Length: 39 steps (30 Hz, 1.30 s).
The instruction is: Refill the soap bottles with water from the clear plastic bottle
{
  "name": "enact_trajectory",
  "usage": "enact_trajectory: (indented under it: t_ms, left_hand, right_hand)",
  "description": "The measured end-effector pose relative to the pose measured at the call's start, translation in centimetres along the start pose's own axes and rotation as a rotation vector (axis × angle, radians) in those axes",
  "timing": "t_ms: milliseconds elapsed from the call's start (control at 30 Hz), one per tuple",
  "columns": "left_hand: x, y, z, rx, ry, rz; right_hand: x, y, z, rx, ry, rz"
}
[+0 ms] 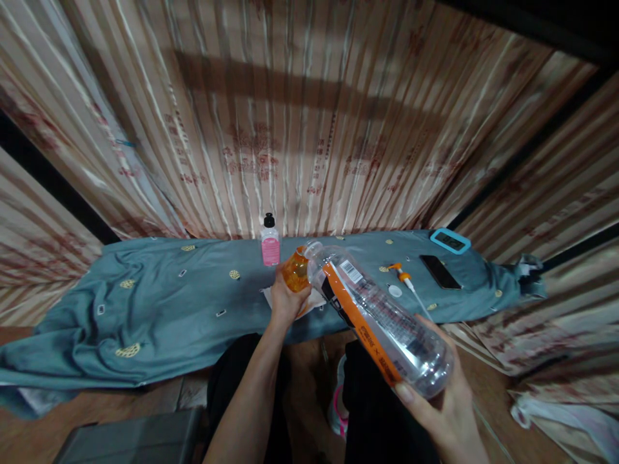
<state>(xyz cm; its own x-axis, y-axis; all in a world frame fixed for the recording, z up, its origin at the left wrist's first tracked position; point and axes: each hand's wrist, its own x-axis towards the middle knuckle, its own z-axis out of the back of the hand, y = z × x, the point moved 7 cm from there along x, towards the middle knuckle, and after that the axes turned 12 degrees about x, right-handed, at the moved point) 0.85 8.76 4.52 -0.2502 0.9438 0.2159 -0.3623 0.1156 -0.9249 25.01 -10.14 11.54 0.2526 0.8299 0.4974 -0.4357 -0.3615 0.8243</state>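
My left hand (286,298) is closed around a small amber bottle (296,269) above the cloth-covered surface. A large clear plastic bottle (382,322) with an orange label lies tilted in my right hand (447,396), which grips it near its base. The large bottle's neck points up and left to the mouth of the amber one. Whether the two mouths touch, I cannot tell. Under my left hand lies a white cloth or tissue (315,303), partly hidden. An orange and white pump head (403,275) with a thin tube rests right of the bottles, beside a white disc (395,291).
A clear bottle with a pink label (271,250) and black cap stands at the back. To the right lie a dark phone (440,272) and a blue-framed digital clock (451,241). Patterned curtains (290,129) hang behind the green cloth (164,303). A grey box (130,438) is at lower left.
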Motion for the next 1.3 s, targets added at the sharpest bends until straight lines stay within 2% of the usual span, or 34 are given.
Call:
enact_trajectory:
  t_ms: [333, 533, 800, 1300]
  left_hand:
    - [-0.03, -0.03, -0.06, -0.07, -0.007, -0.009]
    - [-0.08, -0.07, 0.1, -0.015, -0.005, 0.004]
    - [0.07, 0.18, -0.11, -0.067, -0.007, -0.013]
    - [0.0, 0.12, 0.05, -0.021, -0.004, 0.022]
  right_hand:
    - [0.03, -0.12, 0.24, -0.022, -0.018, 0.003]
    - [-0.04, -0.29, 0.21, -0.023, -0.022, -0.009]
    - [-0.09, -0.71, 0.38, 0.004, -0.026, -0.041]
    - [0.06, -0.26, 0.25, 0.023, -0.012, -0.009]
